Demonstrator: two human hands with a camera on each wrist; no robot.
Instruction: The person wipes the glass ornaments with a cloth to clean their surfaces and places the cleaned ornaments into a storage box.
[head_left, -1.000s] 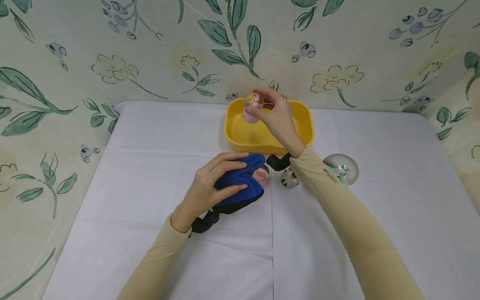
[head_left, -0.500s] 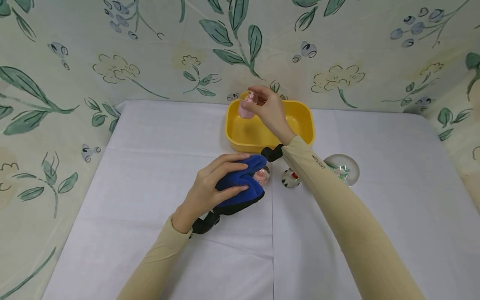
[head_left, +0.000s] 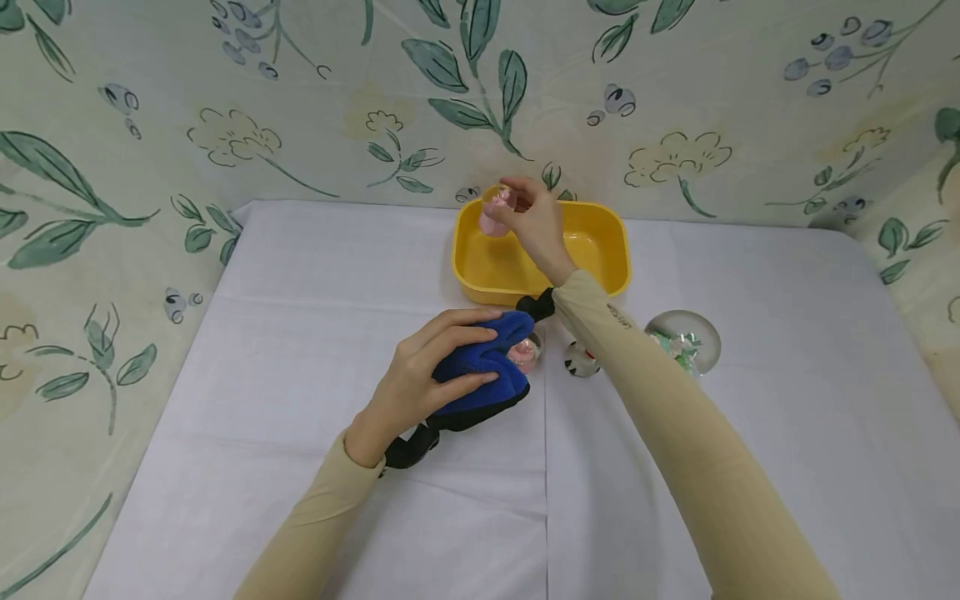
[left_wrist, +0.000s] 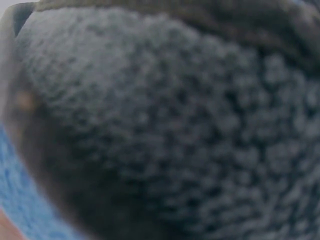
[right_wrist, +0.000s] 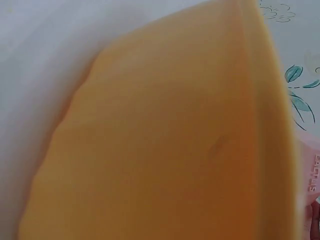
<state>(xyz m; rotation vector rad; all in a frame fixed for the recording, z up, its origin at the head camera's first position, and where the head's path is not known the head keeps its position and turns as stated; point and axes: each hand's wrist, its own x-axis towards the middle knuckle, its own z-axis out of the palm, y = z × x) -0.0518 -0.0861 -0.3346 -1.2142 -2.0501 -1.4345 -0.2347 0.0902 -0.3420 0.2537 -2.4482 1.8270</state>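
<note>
My right hand [head_left: 536, 225] pinches a small pink snow globe [head_left: 493, 218] over the left part of a yellow plastic basin [head_left: 468, 287]. In the right wrist view the basin's outer wall [right_wrist: 165, 140] fills most of the picture, and a pink base with raised letters [right_wrist: 311, 165] shows past its rim. A folded cloth [head_left: 480, 367], blue on one face and black on the other, is gripped by my left hand [head_left: 412, 371] just in front of the basin. Its dark fuzzy side [left_wrist: 175, 125] takes up the left wrist view.
Beside the cloth stands another small globe with a pink figure [head_left: 523, 354], partly hidden. A white and black ball-shaped ornament [head_left: 580, 361] lies by the right sleeve. Further right is a larger clear globe [head_left: 686, 337] with green bits inside. White cloth [head_left: 337, 267] covers the table.
My right hand has shifted a little to the left over the basin with the pink snow globe, its forearm swinging left too. The left hand and cloth have stayed in place.
</note>
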